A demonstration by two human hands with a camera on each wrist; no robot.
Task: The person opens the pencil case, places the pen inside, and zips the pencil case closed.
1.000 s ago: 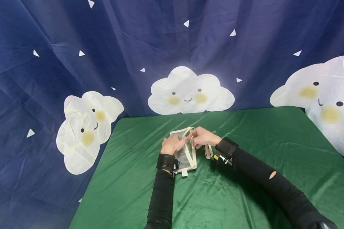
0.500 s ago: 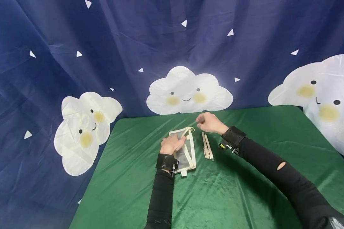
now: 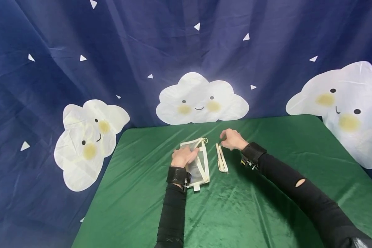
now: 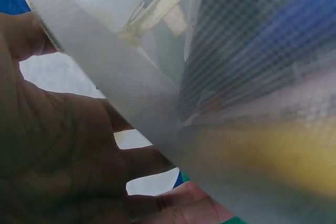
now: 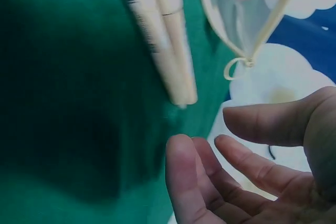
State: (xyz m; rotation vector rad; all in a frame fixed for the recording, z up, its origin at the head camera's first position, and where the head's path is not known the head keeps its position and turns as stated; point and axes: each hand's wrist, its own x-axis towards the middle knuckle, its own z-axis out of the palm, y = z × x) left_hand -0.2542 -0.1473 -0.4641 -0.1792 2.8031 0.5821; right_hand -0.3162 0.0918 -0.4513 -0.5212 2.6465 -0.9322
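A cream-edged, see-through mesh zipper pouch [image 3: 196, 168] lies on the green cloth, its zipper side facing right and a ring pull [image 3: 206, 140] at the far corner. My left hand [image 3: 182, 156] holds the pouch, thumb over its right part and fingers toward its left edge; in the left wrist view the fingertips pass behind the mesh [image 4: 126, 72]. To the right of the pouch, two slim cream pens [image 5: 157, 30] lie side by side. My right hand [image 3: 233, 139] hovers just beyond their far ends, fingers loosely bent and thumb apart, with nothing between them.
Green cloth [image 3: 136, 193] covers the table. Behind it hangs a dark blue curtain [image 3: 136, 41] with white smiling clouds and small white triangles. A white tag [image 3: 196, 187] sticks out from the pouch's near edge.
My right hand has left the pouch's zipper side and moved right, then slightly down toward the far ends of the pens, which are now uncovered. The left hand stays on the pouch.
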